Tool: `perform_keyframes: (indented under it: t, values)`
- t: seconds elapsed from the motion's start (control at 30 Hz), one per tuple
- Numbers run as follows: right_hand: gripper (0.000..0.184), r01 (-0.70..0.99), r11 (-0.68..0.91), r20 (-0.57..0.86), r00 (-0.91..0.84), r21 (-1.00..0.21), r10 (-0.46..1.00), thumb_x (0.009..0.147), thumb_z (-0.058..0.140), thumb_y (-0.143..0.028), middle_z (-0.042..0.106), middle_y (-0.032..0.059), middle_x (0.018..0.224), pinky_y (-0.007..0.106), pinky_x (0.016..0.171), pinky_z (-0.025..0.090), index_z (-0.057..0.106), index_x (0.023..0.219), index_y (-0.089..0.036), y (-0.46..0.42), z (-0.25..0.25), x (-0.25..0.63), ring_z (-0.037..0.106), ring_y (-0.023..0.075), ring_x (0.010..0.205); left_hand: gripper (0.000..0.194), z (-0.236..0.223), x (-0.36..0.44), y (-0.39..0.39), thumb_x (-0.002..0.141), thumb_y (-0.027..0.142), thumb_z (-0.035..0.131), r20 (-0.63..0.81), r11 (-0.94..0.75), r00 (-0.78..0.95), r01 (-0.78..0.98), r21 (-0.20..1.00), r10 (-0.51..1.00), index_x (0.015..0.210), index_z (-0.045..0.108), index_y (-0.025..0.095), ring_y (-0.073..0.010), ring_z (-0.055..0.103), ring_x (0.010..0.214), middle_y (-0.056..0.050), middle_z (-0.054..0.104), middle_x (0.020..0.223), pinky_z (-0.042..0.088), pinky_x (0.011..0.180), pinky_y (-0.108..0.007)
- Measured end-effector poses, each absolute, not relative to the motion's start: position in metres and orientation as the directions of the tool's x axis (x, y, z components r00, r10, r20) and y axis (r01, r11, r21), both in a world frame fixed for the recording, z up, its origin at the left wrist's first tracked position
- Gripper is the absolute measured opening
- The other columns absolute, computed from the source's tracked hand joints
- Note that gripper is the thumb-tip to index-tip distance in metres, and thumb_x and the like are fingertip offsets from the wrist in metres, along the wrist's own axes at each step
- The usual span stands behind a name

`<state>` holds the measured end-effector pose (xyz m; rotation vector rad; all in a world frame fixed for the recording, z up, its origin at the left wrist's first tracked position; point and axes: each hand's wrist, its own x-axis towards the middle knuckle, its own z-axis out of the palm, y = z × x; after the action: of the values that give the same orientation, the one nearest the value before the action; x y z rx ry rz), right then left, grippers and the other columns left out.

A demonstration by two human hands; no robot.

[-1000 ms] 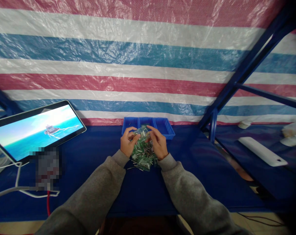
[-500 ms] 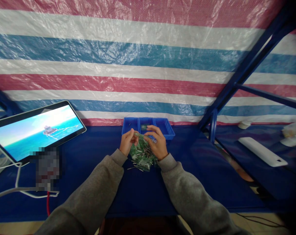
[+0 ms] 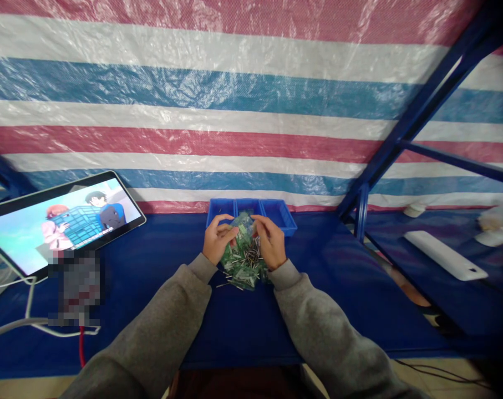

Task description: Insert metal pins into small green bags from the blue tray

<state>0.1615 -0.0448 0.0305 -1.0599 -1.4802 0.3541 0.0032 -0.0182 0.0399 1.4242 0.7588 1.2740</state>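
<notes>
A small see-through greenish plastic bag (image 3: pixel 245 220) is stretched between my two hands, in front of the tray. My left hand (image 3: pixel 217 240) pinches its left side with thumb and fingers. On the other side my right hand (image 3: pixel 272 244) is closed at the bag's right edge, fingertips bent inward. Below them lies a pile (image 3: pixel 243 269) of similar greenish bags mixed with loose, thin metal pins or screws, too small to name exactly. Behind the hands stands a blue tray (image 3: pixel 293 226) with three compartments; the bag and fingers partly hide its middle one.
A tablet (image 3: pixel 141 217) playing a cartoon leans at the left, with white cables (image 3: pixel 29 299) and a blurred-out object before it. Blue metal frame bars (image 3: pixel 384 152) rise at the right. Beyond them lies a white flat object (image 3: pixel 445 255). Striped sheeting (image 3: pixel 251 111) hangs behind the table.
My right hand has turned, its fingers coming in towards the left hand. The greenish bag now shows spread between both hands, higher before the tray. The tablet's picture has changed.
</notes>
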Motion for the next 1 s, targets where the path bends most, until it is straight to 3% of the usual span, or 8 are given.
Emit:
perform_keyframes:
  t: [0.1,0.2,0.33,0.5,0.6,0.77,0.9,1.0]
  values:
    - [0.034,0.433,0.640,0.722,0.038,-0.634,0.690,0.081,0.044,-0.017,0.053,0.0076,0.113,0.037,0.083,0.047,0.059,0.111,-0.022,-0.047,0.035,0.163,0.054,0.0208,0.099,0.039,0.040,0.003,-0.017,0.071,0.032,0.068,0.331,-0.294,0.178,-0.203,0.934,0.927,0.101,0.049,0.018,-0.0095,0.051,0.040,0.007,0.054,0.050,0.042,0.044,-0.020]
    - [0.035,0.495,0.684,0.757,-0.077,-0.536,0.649,0.077,0.051,-0.015,0.048,0.0076,0.121,0.041,0.093,0.041,0.061,0.109,-0.024,-0.046,0.035,0.162,0.046,0.0233,0.112,0.031,0.038,0.002,-0.015,0.073,0.034,0.066,0.341,-0.304,0.167,-0.214,0.928,0.925,0.095,0.054,0.016,-0.0108,0.054,0.045,0.003,0.058,0.054,0.044,0.047,-0.022]
    - [0.018,0.541,0.634,0.753,-0.001,-0.553,0.658,0.083,0.052,-0.021,0.058,0.0070,0.101,0.038,0.088,0.044,0.066,0.094,-0.022,-0.043,0.031,0.160,0.054,0.0203,0.098,0.026,0.036,0.001,-0.014,0.076,0.036,0.063,0.388,-0.363,0.182,-0.155,0.919,0.904,0.089,0.062,0.013,-0.0113,0.056,0.055,-0.002,0.062,0.067,0.046,0.054,-0.023]
    - [0.014,0.475,0.562,0.672,0.088,-0.677,0.736,0.083,0.053,-0.026,0.063,0.0034,0.079,0.031,0.072,0.047,0.065,0.083,-0.019,-0.039,0.027,0.161,0.059,0.0161,0.074,0.024,0.031,-0.001,-0.009,0.071,0.033,0.069,0.482,-0.493,0.158,0.039,0.869,0.862,0.086,0.066,0.015,-0.0146,0.057,0.081,-0.007,0.058,0.096,0.047,0.067,-0.024]
    - [0.015,0.405,0.525,0.608,0.104,-0.749,0.787,0.082,0.055,-0.030,0.065,0.0033,0.078,0.030,0.069,0.048,0.065,0.084,-0.018,-0.037,0.024,0.161,0.060,0.0161,0.070,0.023,0.028,0.000,-0.008,0.073,0.034,0.067,0.441,-0.454,0.178,0.034,0.891,0.879,0.084,0.064,0.014,-0.0152,0.058,0.082,-0.005,0.061,0.090,0.047,0.070,-0.025]
    - [0.029,0.336,0.491,0.557,0.134,-0.804,0.820,0.089,0.043,-0.031,0.064,0.0016,0.075,0.029,0.062,0.049,0.057,0.111,-0.020,-0.041,0.026,0.160,0.058,0.0134,0.059,0.026,0.029,0.001,-0.010,0.073,0.035,0.066,0.373,-0.373,0.162,-0.032,0.927,0.914,0.085,0.058,0.014,-0.0117,0.057,0.063,-0.001,0.062,0.071,0.045,0.061,-0.022]
    - [0.026,0.423,0.603,0.677,0.034,-0.676,0.735,0.087,0.045,-0.024,0.058,0.0074,0.109,0.033,0.075,0.050,0.061,0.107,-0.023,-0.045,0.032,0.160,0.059,0.0179,0.088,0.038,0.031,0.001,-0.014,0.074,0.034,0.065,0.362,-0.356,0.139,-0.066,0.932,0.922,0.104,0.049,0.017,-0.0082,0.049,0.048,0.005,0.054,0.055,0.039,0.051,-0.019]
    - [0.020,0.488,0.647,0.730,-0.029,-0.586,0.683,0.084,0.050,-0.022,0.053,0.0084,0.116,0.037,0.087,0.046,0.065,0.097,-0.023,-0.046,0.035,0.160,0.052,0.0210,0.105,0.034,0.032,0.002,-0.017,0.076,0.036,0.063,0.386,-0.382,0.124,-0.053,0.923,0.914,0.103,0.051,0.017,-0.0089,0.050,0.052,0.004,0.055,0.059,0.040,0.053,-0.019]
